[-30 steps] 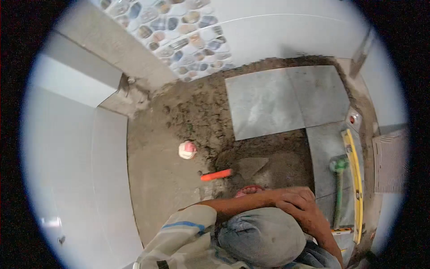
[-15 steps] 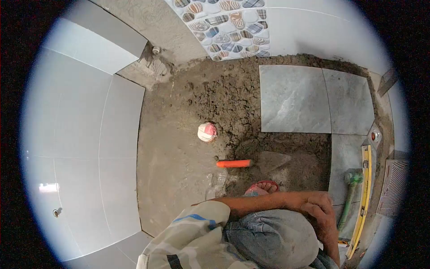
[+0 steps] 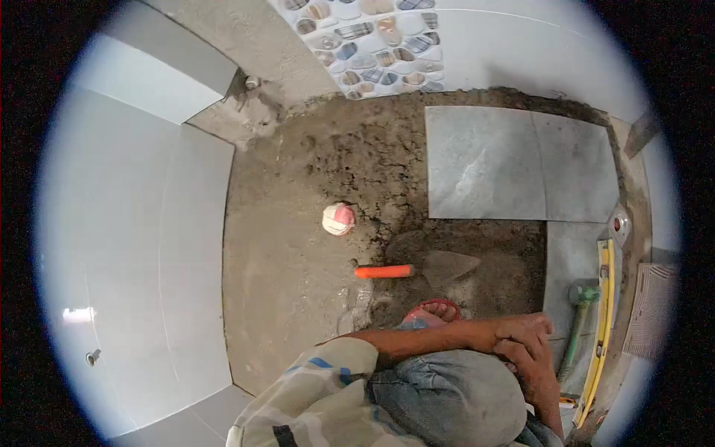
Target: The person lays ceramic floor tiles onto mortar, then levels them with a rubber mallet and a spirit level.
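Note:
My left forearm lies across my bent knee, and my left hand [image 3: 533,323] rests beyond it at the right, its fingers partly hidden. My right hand [image 3: 527,359] is folded over my left wrist with its fingers bent around it. Neither hand touches a tool. A trowel [image 3: 383,272] with an orange handle lies on the damp mortar [image 3: 298,261] in front of my foot [image 3: 441,310], its grey blade pointing right. To the right of my hands, a hammer [image 3: 573,339] with a green handle lies on a grey floor tile, beside a yellow spirit level [image 3: 602,328].
Large grey tiles [image 3: 485,164] cover the floor at the back right. A wrapped pink-and-white pipe end [image 3: 339,218] sticks up from the mortar. At the right edge sits a piece with combed ridges [image 3: 649,309]. White wall tiles [image 3: 126,223] stand on the left.
The view has shifted slightly, so the floor and tools appear a little farther left. The fingers of my right hand have moved slightly over my left wrist. The trowel lies where it was.

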